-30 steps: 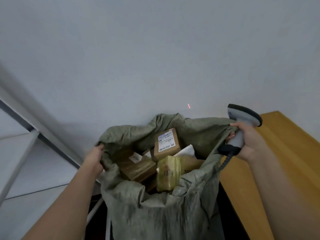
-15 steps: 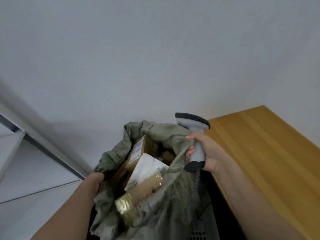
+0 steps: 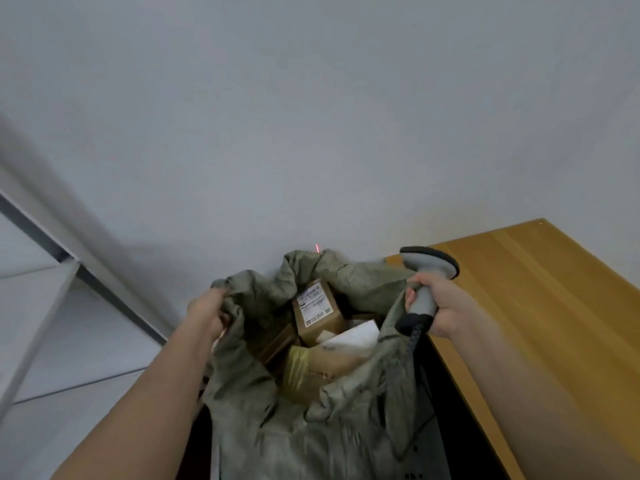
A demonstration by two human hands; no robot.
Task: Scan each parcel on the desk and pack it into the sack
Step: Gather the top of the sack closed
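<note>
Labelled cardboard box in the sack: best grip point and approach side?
Grip the cardboard box by its upper end, pinching its two side faces, coming straight down through the sack mouth. It stands tilted with its labelled face up and its top end clear, while its lower end is wedged among the white parcel and the yellow-taped parcel.

— What sort of place is this?
— A parcel sorting or mailroom corner, plain and office-like.
— What shows it?
— A sack (image 3: 311, 427) stuffed with labelled boxes (image 3: 317, 311) and a mailer (image 3: 356, 336), a corded scanner (image 3: 424, 285), a bare wooden surface (image 3: 540, 306) against a blank grey wall (image 3: 311, 116), and a red scan dot (image 3: 317, 248) on that wall.
</note>
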